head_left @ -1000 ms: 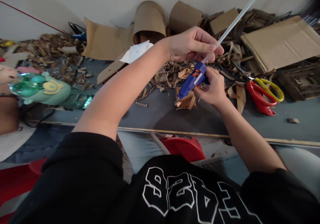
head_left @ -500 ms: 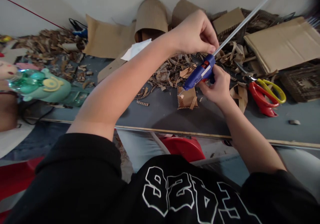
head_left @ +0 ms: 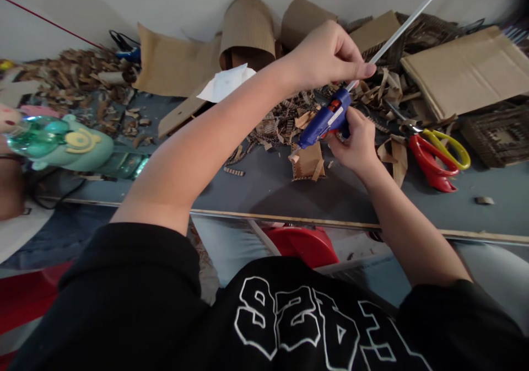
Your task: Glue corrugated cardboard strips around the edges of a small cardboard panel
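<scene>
My right hand [head_left: 356,139] is wrapped round the grip of a blue glue gun [head_left: 324,120], whose nozzle points down and left. A long translucent glue stick [head_left: 407,25] runs out of the gun's rear, up to the right. Just behind the gun, my left hand [head_left: 333,57] pinches this stick between thumb and fingers. Below the nozzle lies a small square cardboard piece [head_left: 309,164] with strips on it; whether the tip touches it I cannot tell. Cardboard scraps [head_left: 275,123] are heaped beyond the gun.
Red and yellow scissors [head_left: 438,156] lie on the right of the grey table [head_left: 256,192]. A flat cardboard sheet [head_left: 467,73] and a cardboard tube [head_left: 248,29] are along the wall. On the left are a green bottle-like object [head_left: 78,142], white paper [head_left: 225,83] and more scraps [head_left: 70,79].
My left hand has moved slightly right, up the glue stick and away from the gun's rear. The glue gun has shifted a little left and down with my right hand.
</scene>
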Action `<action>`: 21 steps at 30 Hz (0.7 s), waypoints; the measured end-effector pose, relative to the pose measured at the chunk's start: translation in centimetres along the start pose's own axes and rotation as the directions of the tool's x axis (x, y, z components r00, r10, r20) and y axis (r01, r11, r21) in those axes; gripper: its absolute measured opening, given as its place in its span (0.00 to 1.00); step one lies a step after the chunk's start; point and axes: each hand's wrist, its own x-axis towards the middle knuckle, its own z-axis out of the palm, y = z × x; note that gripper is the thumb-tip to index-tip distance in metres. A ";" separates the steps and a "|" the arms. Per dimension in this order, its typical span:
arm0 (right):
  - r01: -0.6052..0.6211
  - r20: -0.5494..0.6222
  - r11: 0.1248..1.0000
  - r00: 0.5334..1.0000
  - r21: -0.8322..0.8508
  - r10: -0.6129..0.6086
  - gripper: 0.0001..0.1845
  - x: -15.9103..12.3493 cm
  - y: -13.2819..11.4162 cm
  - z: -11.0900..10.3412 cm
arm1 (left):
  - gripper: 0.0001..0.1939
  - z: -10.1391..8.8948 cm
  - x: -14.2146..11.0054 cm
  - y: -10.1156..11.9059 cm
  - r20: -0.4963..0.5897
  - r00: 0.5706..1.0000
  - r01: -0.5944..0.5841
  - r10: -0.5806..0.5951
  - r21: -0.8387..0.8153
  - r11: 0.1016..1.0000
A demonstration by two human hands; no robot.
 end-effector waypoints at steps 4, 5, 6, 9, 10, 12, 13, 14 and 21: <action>0.015 0.004 1.000 1.000 -0.013 -0.015 0.17 0.1 -0.2 0.1 | 0.09 0.2 0.2 -0.1 0.043 0.998 0.033 -0.037 0.079 0.996; 0.017 0.008 1.000 1.000 -0.012 -0.017 0.17 0.1 -0.2 0.1 | 0.09 0.2 0.2 0.0 0.034 0.998 0.049 -0.052 0.070 0.996; 0.017 0.011 1.000 1.000 -0.009 -0.017 0.17 0.1 -0.3 0.1 | 0.09 0.3 0.2 0.0 0.033 0.998 0.059 -0.061 0.064 0.996; 0.013 0.027 1.000 1.000 0.016 -0.013 0.13 0.1 -0.3 0.0 | 0.07 0.3 0.1 0.0 0.031 0.998 0.054 -0.056 0.040 0.998; 0.013 0.034 1.000 0.999 0.028 -0.014 0.12 0.1 -0.2 -0.1 | 0.07 0.3 0.1 0.0 0.031 0.998 0.048 -0.049 0.026 0.999; 0.012 0.048 0.999 0.999 0.048 -0.014 0.10 0.1 -0.2 -0.1 | 0.06 0.2 0.1 -0.2 0.039 0.999 0.030 -0.030 -0.004 1.000; 0.009 0.054 0.999 0.998 0.051 -0.012 0.09 0.1 -0.1 -0.1 | 0.06 0.2 0.1 -0.3 0.045 0.999 0.023 -0.022 -0.015 1.000; 0.006 0.057 0.999 0.998 0.049 -0.008 0.09 0.0 -0.1 -0.1 | 0.05 0.2 0.1 -0.3 0.056 0.998 0.018 -0.016 -0.026 0.999; -0.060 -0.030 0.996 0.998 0.069 0.062 0.18 -0.1 -0.9 0.0 | 0.06 0.1 -0.1 -0.5 0.060 0.997 0.052 -0.046 -0.090 0.995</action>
